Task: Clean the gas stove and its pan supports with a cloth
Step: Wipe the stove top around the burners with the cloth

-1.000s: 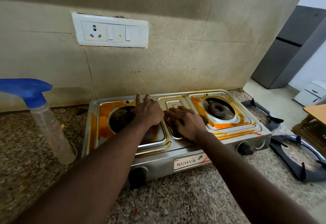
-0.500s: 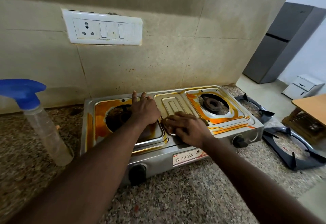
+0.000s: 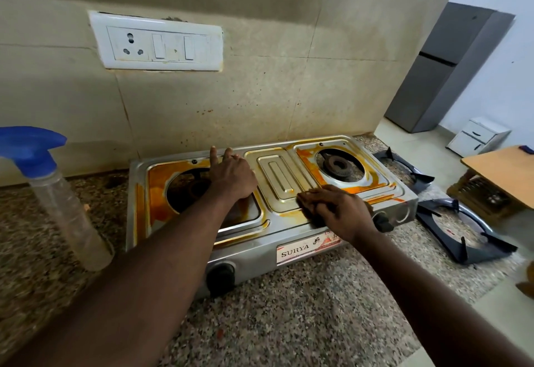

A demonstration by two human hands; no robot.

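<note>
Head view: the gas stove sits at the counter's back edge. The left hand rests flat by its left burner, fingers extended. The right hand presses a dark cloth, barely visible, near its front edge. 2 pan supports lie at the counter's right edge.

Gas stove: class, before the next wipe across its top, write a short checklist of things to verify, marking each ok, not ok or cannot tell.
1. Pan supports off the gas stove: ok, both lie on the counter to its right.
2. Left hand steadying the stove top: ok, resting flat by the left burner.
3. Cloth under right hand: cannot tell, only a dark edge shows beneath the hand.
4. Orange stains gone: not ok, both burner wells are streaked.
5. Spray bottle within reach: ok, standing left of the stove.
6. Knobs off: cannot tell.
</note>
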